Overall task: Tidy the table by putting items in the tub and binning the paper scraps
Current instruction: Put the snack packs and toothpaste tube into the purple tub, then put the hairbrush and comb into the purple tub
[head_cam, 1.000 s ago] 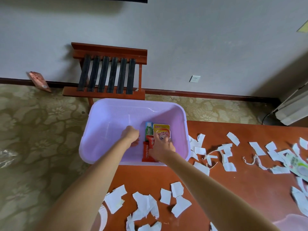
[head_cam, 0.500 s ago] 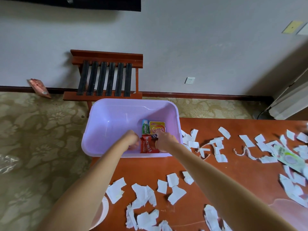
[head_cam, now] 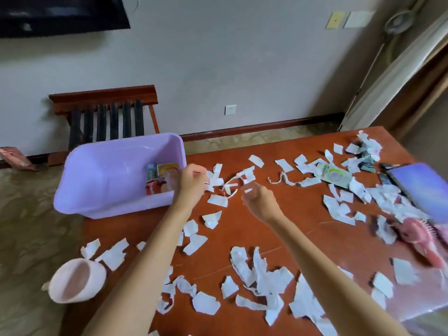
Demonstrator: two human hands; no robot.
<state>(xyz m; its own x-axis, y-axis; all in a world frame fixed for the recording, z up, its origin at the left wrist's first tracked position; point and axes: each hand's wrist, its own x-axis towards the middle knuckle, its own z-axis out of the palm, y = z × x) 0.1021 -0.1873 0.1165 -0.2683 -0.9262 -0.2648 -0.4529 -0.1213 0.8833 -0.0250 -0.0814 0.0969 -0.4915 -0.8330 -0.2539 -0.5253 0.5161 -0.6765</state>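
The purple tub (head_cam: pixel 109 187) stands at the table's left end. Inside it lie a red packet (head_cam: pixel 155 186), a green tube (head_cam: pixel 151 172) and a yellow packet (head_cam: pixel 168 173). My left hand (head_cam: pixel 191 184) hovers just right of the tub's wall, fingers loosely curled, with nothing seen in it. Over the scraps near the table's middle is my right hand (head_cam: pixel 257 201), also loosely curled and holding nothing I can see. White paper scraps (head_cam: pixel 261 275) are scattered all over the red-brown table (head_cam: pixel 286 229). A pink bin (head_cam: pixel 77 280) sits at the table's near left corner.
On the right lie a green-white round packet (head_cam: pixel 335 177), a purple flat book or tablet (head_cam: pixel 424 187), a dark phone (head_cam: pixel 385 178) and a pink hairbrush (head_cam: pixel 424 241). A wooden rack (head_cam: pixel 104 115) stands against the wall behind the tub.
Both hands have come out of the tub, leaving the packets inside, and moved right over the table. The view has swung right, showing more of the table.
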